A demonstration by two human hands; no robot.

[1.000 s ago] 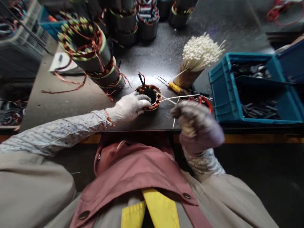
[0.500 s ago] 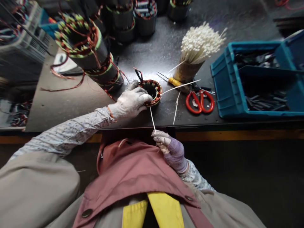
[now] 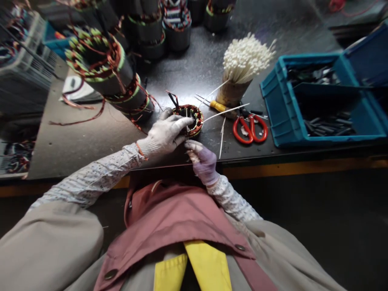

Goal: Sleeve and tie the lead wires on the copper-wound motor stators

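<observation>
A small motor stator (image 3: 198, 124) with copper windings and black leads stands on the bench. My left hand (image 3: 163, 132), in a white glove, is closed over its left and front rim, fingers reaching into the bore. My right hand (image 3: 205, 162), in a purple and white glove, pinches at the stator's front edge. A thin white tie strip (image 3: 187, 120) shows inside the bore; its end at my right fingertips is mostly hidden. Another white strip (image 3: 227, 112) sticks out from the stator's right side.
Red-handled scissors (image 3: 251, 129) and a yellow-handled pick (image 3: 217, 106) lie right of the stator. Behind them stands a holder (image 3: 232, 92) full of white strips (image 3: 247, 56). A blue bin (image 3: 274, 117) is at right, stacked stators (image 3: 117, 74) at left.
My right hand has moved up and left, from below the bench edge to the stator's front rim. The strip stretched between them no longer shows. My left hand stays on the stator.
</observation>
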